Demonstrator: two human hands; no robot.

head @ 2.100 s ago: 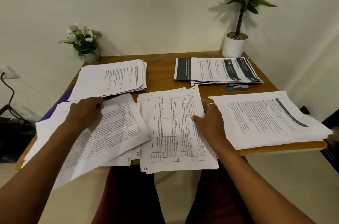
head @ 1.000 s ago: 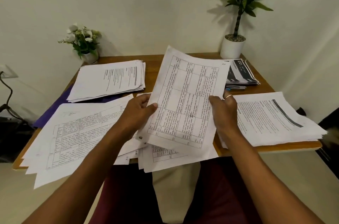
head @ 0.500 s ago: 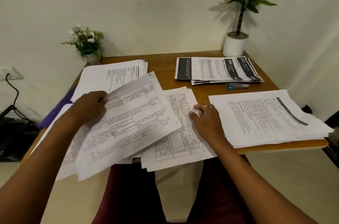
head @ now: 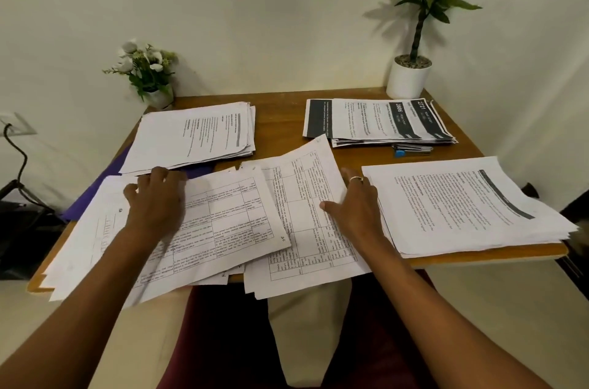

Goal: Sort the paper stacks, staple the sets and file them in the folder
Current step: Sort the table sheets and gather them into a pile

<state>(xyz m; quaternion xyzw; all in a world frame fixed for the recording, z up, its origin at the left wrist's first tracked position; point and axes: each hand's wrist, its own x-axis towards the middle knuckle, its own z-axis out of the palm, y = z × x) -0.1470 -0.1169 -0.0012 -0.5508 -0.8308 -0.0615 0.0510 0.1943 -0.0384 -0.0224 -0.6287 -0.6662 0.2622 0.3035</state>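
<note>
Several paper stacks lie on the wooden table point(head: 280, 114). My left hand point(head: 156, 200) rests on top of the near-left pile of table-printed sheets point(head: 223, 223), fingers bent at its far edge. My right hand point(head: 353, 207) lies flat on the right edge of the middle pile of table sheets point(head: 302, 197), whose far corner lifts slightly. A text stack point(head: 462, 207) sits at the near right, a plain stack point(head: 191, 133) at the far left, and a dark-banded stack point(head: 379, 121) at the far right. A purple folder point(head: 92, 197) shows under the left piles.
A small stapler with a blue end point(head: 411, 149) lies just in front of the dark-banded stack. A flower pot point(head: 149, 76) stands at the far left corner, a white potted plant point(head: 409, 76) at the far right. The near piles overhang the table's front edge.
Both hands lifted a table sheet off the middle pile; my left hand carried it left and laid it on the near-left pile. My right hand went back to the middle pile.
</note>
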